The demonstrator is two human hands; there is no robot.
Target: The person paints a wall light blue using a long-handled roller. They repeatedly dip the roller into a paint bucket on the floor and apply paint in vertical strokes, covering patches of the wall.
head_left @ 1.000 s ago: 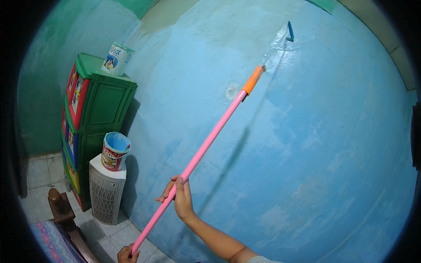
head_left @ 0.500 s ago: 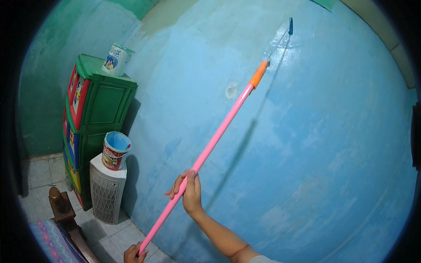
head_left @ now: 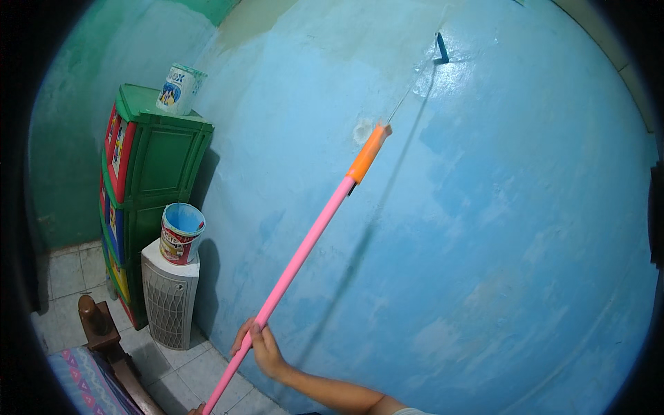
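A long pink pole [head_left: 301, 257] slants up and to the right in front of a blue wall [head_left: 498, 277]. My right hand [head_left: 265, 351] is closed around its lower part. My left hand [head_left: 197, 409] grips the pole's bottom end and is mostly cut off by the lower edge. At the pole's top is the orange handle [head_left: 369, 153] of a paint roller. Its thin wire leads to the small dark blue roller head [head_left: 442, 50], which seems to rest against the wall where the surface shines wet.
At left stands a green drawer cabinet [head_left: 166, 162] with a white paint can [head_left: 178, 91] on top. A bucket [head_left: 181, 235] with blue paint inside sits on a white and grey appliance [head_left: 168, 297]. A wooden bedpost [head_left: 97, 318] and patterned mattress [head_left: 86, 380] are at lower left.
Both hands and the pole have moved down and to the left. The roller head has come slightly lower and leftward along the wall. The left hand has mostly left the picture.
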